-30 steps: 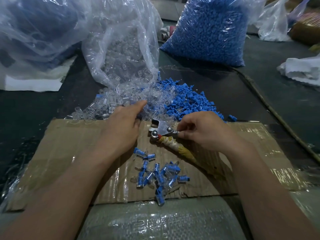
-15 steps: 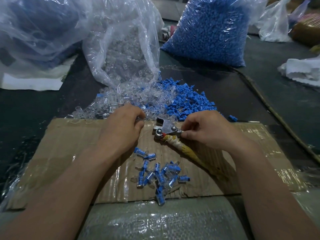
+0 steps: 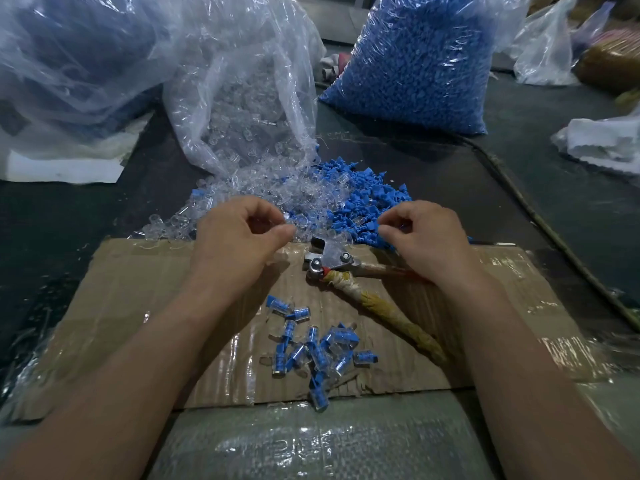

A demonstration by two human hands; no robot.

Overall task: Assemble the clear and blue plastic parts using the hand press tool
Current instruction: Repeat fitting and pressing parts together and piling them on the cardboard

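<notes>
My left hand [image 3: 239,240] hovers at the near edge of the clear parts pile [image 3: 263,195], thumb and forefinger pinching a small clear part. My right hand [image 3: 429,237] is at the near edge of the blue parts pile [image 3: 363,199], its curled fingertips pinching a blue part. Between the hands, the hand press tool [image 3: 329,259] lies on the cardboard [image 3: 138,299] with no hand on it. Its tape-wrapped handle [image 3: 391,317] points toward me and to the right. A small heap of assembled clear-and-blue pieces [image 3: 311,348] lies nearer to me on the cardboard.
An open clear bag [image 3: 242,98] spills clear parts at the back centre. A full bag of blue parts [image 3: 415,60] stands behind right, and a large bag [image 3: 69,64] is at the back left. A white cloth [image 3: 606,140] lies far right. Bubble wrap [image 3: 311,445] covers the near edge.
My right hand let go of the tool's head and moved up right to the blue pile. My left hand drew back from the clear pile with its fingertips pinched. The tool now lies free.
</notes>
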